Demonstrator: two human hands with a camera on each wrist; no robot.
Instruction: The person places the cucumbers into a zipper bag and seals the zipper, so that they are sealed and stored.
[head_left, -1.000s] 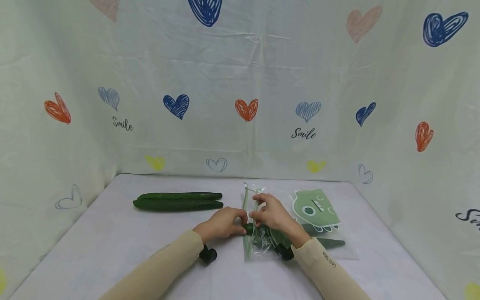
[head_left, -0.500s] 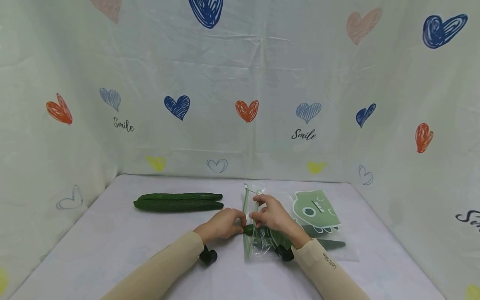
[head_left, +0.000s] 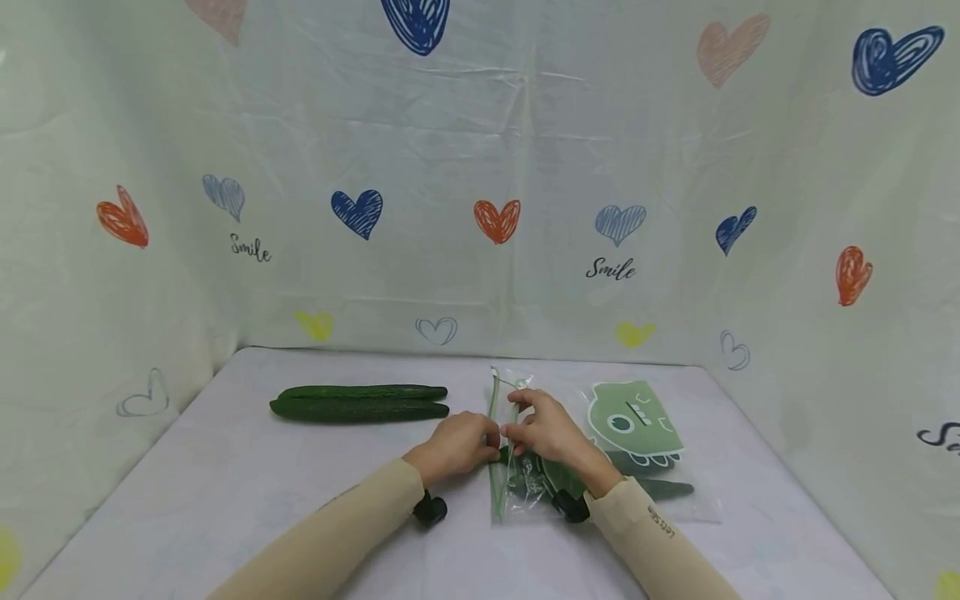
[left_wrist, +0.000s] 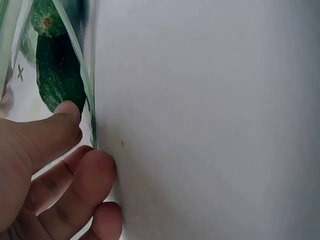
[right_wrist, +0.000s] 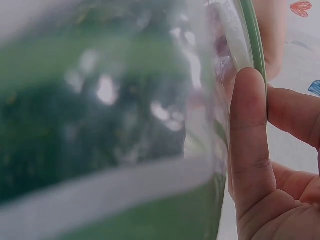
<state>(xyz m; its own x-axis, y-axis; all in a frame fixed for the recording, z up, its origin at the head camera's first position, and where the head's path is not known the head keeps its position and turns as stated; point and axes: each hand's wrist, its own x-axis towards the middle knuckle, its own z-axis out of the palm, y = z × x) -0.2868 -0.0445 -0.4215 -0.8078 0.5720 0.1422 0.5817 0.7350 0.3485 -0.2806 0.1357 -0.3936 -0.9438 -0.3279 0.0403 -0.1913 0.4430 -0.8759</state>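
Observation:
A clear zip bag (head_left: 701, 504) with a green cartoon print lies on the table, its green-edged mouth facing left. Cucumbers (head_left: 663, 488) show through the plastic. My right hand (head_left: 551, 429) pinches the upper layer of the mouth between thumb and fingers, lifting it; the right wrist view shows the green zip strip (right_wrist: 254, 40) by the fingertips. At the opening, my left hand (head_left: 459, 446) has its thumb on the end of a cucumber (left_wrist: 60, 72), fingers curled near the lower bag edge. Another cucumber's end (left_wrist: 46, 21) shows beside it. The left fingertips' contact is partly hidden.
Two more cucumbers (head_left: 360, 408) lie side by side at the back left of the white-covered table (head_left: 247, 492). A white curtain (head_left: 435, 133) with printed hearts hangs behind and at both sides. Dark wrist cameras (head_left: 430, 508) sit under both wrists.
My left hand has moved slightly right, and the cucumber at the mouth has slid further into the bag. My right hand keeps its pinch on the bag's edge.

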